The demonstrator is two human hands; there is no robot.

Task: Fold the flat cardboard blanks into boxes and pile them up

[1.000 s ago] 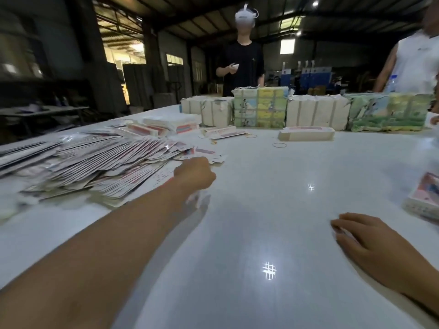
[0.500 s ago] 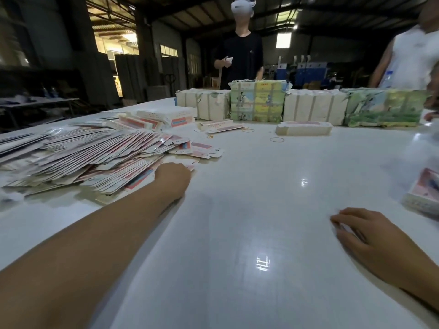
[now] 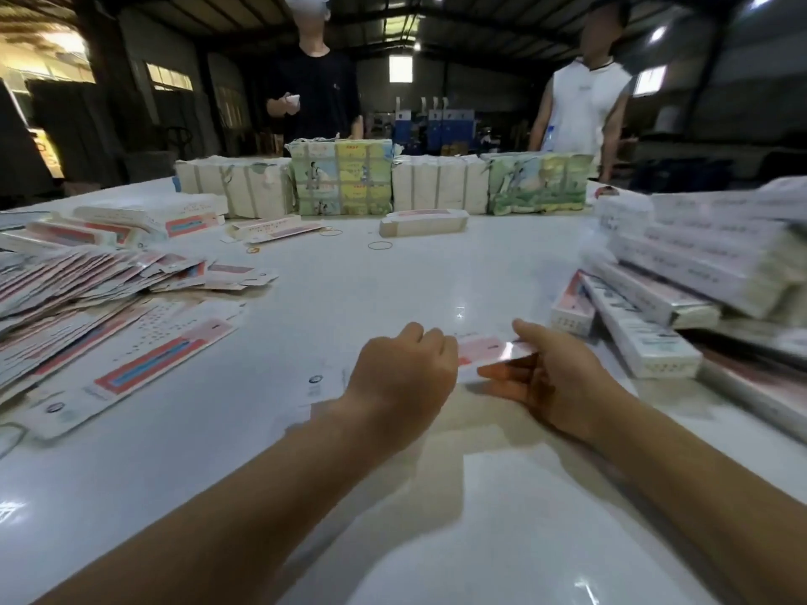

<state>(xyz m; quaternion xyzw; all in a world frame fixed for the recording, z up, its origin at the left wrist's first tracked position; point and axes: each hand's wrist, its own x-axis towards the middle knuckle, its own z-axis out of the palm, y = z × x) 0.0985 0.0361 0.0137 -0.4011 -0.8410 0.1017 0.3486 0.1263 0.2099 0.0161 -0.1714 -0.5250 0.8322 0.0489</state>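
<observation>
At frame centre, the left hand (image 3: 404, 377) and right hand (image 3: 552, 382) each pinch one flat blank (image 3: 484, 349) just above the bench (image 3: 393, 290); folding seems to be starting. Next, the panels probably need popping open.

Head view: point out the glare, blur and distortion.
Head view: ceiling lights glare off the glossy white table; the folded boxes at right smear with motion blur; wide-angle bending curves the edges; the blank between the hands catches a bright sheen.
</observation>
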